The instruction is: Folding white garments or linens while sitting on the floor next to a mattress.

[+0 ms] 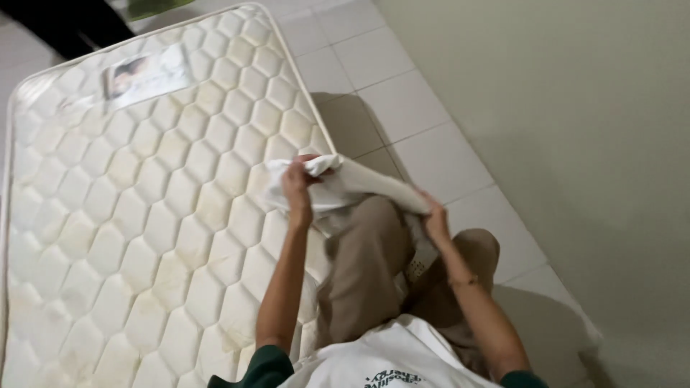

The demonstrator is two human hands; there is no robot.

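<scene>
**Both hands gripping a white cloth at the mattress edge**

You are holding a white cloth (338, 188) stretched between your two hands, above your knees and right over the near long edge of the bare quilted mattress (144, 215). Your left hand (297, 188) is closing its fingers around a bunched corner of the cloth, over the mattress edge. Your right hand (433, 218) is pinching the other end lower down, above your right knee; the cloth is running taut and slanting down from left to right between them. Part of it is hanging loose over your tan trousers (366, 266). The mattress is lying flat on the pale tiled floor (402, 100), yellowed in patches, with a rectangular label (144, 74) near its far end. A plain wall (575, 144) is rising to your right.
</scene>
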